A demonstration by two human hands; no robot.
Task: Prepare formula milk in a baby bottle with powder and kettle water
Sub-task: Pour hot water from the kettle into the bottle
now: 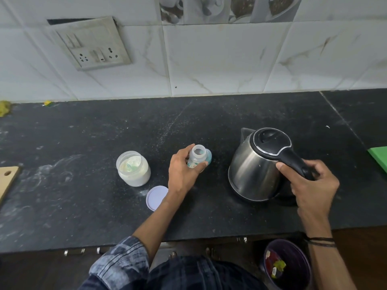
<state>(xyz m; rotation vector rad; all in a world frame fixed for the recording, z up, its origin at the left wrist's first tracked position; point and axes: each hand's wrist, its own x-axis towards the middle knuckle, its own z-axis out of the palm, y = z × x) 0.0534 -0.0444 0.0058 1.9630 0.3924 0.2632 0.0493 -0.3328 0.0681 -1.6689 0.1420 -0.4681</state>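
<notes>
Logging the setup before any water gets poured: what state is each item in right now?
Baby bottle: uncapped, upright, gripped by left hand.
Powder jar: open, powder inside.
Jar lid: off, lying on the counter.
Kettle: lid shut, handle gripped by right hand.

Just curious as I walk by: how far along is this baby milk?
Done: the powder jar is open, its lid lying beside it, and the bottle is uncapped. In hand: the left hand holds the bottle while the right hand grips the kettle handle. Likely left: pouring water, capping, mixing. Powder already inside? Cannot tell.
</notes>
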